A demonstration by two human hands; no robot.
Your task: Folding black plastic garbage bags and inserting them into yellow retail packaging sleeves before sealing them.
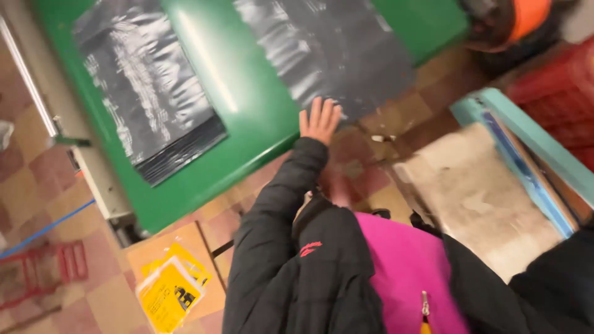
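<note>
The left hand, fingers spread flat and holding nothing, rests on the near corner of a grey plastic sheet. The sheet stretches away beyond the fingertips over the green table. The right hand is not visible.

Green table, glossy black plastic sheets, black jacket sleeve, pink top, yellow packets
</note>
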